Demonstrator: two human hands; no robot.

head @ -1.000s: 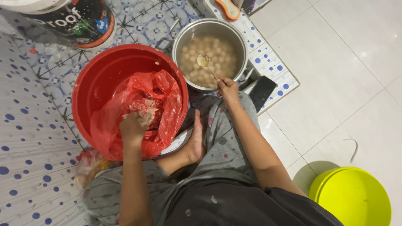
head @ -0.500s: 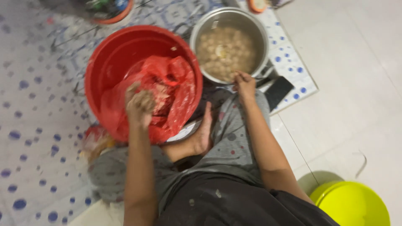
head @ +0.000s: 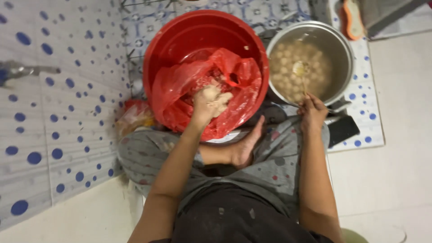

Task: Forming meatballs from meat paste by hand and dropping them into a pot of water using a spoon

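Note:
A red basin (head: 180, 40) stands on the floor before me, lined with a red plastic bag (head: 243, 76) that holds pale paste. My left hand (head: 209, 102) is inside the bag, fingers closed around a lump of that paste. To the right stands a steel pot (head: 335, 45) full of cloudy water with several pale balls floating in it. My right hand (head: 311, 112) rests at the pot's near rim and grips the handle of a spoon (head: 300, 72) whose bowl lies in the water.
I sit cross-legged, my bare foot (head: 246, 146) under the basin's near edge. A dotted mat (head: 58, 112) covers the floor to the left. A dark flat object (head: 343, 130) lies right of my knee. A crumpled bag (head: 135, 116) lies left of the basin.
The view has swung and moved closer. My left hand has stayed in the red bag on the paste, and my right hand has kept its place at the pot's rim with the spoon.

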